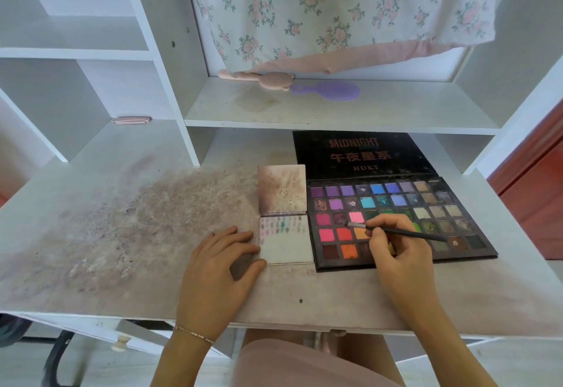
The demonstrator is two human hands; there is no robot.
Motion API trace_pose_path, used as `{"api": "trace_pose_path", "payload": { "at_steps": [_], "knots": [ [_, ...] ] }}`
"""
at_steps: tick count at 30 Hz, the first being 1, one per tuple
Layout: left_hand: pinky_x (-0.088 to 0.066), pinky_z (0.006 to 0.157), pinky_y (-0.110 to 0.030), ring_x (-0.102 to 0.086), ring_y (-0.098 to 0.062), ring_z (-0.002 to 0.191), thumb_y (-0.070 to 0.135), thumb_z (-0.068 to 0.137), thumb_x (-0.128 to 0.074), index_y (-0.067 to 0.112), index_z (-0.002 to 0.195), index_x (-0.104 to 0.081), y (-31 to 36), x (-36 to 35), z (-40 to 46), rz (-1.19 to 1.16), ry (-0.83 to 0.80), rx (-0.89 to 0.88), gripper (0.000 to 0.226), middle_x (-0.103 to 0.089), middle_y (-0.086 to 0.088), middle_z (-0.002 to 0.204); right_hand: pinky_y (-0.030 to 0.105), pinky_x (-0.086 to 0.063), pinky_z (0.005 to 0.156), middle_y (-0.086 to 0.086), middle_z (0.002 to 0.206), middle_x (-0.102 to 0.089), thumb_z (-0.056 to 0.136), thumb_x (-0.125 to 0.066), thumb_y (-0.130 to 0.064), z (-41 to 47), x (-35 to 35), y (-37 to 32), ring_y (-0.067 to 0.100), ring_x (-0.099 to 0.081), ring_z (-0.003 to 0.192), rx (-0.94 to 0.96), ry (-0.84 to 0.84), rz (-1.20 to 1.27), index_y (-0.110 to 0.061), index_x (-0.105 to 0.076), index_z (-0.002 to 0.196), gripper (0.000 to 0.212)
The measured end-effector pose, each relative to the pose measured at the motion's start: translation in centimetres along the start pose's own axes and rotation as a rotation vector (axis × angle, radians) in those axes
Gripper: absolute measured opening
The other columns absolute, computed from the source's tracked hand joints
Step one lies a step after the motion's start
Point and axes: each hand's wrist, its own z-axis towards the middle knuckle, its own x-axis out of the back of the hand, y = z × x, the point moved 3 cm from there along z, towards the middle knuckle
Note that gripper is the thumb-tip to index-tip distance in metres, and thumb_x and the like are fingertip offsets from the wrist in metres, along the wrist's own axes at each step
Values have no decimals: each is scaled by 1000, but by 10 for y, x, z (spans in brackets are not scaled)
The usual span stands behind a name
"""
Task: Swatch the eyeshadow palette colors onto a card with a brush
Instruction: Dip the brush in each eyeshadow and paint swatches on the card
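A large black eyeshadow palette (pixel 441 204) lies open on the desk, its lid flat behind it and many coloured pans showing. Left of it lies a white card (pixel 288 246) with rows of small colour swatches along its top; a stained flap stands up behind it. My right hand (pixel 396 249) pinches a thin black brush (pixel 405 233) whose tip (pixel 352 224) rests at the edge of the light pink pan. My left hand (pixel 222 264) lies flat on the desk, its fingertips touching the card's left edge.
The desk top (pixel 137 234) is smeared with pinkish-brown powder on its left half. On the shelf behind lie a pink brush (pixel 259 77) and a purple brush (pixel 329 90). A floral cloth (pixel 335 5) hangs above. White shelf dividers stand to the left.
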Motion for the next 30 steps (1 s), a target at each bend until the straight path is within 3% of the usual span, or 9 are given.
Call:
{"api": "trace_pose_path", "payload": {
  "at_steps": [6, 11, 16, 20, 24, 30],
  "knots": [
    [-35, 98, -39, -50, -9, 105, 19, 66, -79, 18, 84, -72, 1, 1, 0, 6, 8, -7, 19, -69, 2, 101, 19, -48, 57, -8, 69, -56, 85, -49, 3, -2, -2, -1, -7, -56, 72, -38, -20, -40, -29, -49, 75, 34],
    [-33, 99, -38, -50, -9, 105, 19, 67, -79, 17, 84, -72, 1, 1, 0, 2, 1, 4, 19, -69, 2, 102, 29, -49, 56, -2, 66, -57, 84, -51, -1, -1, -5, 1, 13, -56, 72, -57, -60, -121, -28, -50, 73, 30],
    [-34, 99, -38, -52, -11, 106, 19, 68, -79, 17, 84, -72, 2, 1, 0, -3, 0, 8, 18, -69, 2, 102, 20, -48, 56, -7, 66, -55, 82, -52, 1, -2, -3, 0, -3, -55, 72, -58, -23, -97, -28, -49, 72, 31],
    [-34, 99, -39, -52, -12, 106, 19, 68, -79, 16, 85, -72, 1, 1, 0, -1, -4, 10, 18, -69, 2, 102, 21, -46, 55, -6, 67, -56, 82, -52, 2, -2, -5, 0, 6, -55, 74, -50, -51, -114, -30, -49, 72, 33],
    [-36, 99, -42, -56, -17, 107, 17, 67, -79, 16, 84, -73, 1, 1, -1, -8, -3, 20, 18, -69, 1, 102, 18, -46, 55, -6, 67, -55, 82, -52, 3, -2, -4, -1, -4, -55, 72, -49, -18, -101, -29, -48, 72, 33],
    [-37, 98, -42, -55, -15, 106, 22, 69, -78, 17, 83, -72, 1, 1, -1, -17, 11, 11, 16, -69, 2, 101, 22, -48, 55, -5, 66, -56, 82, -52, 1, -2, -4, 0, 0, -55, 72, -70, -33, -119, -27, -49, 72, 31]
  ]
}}
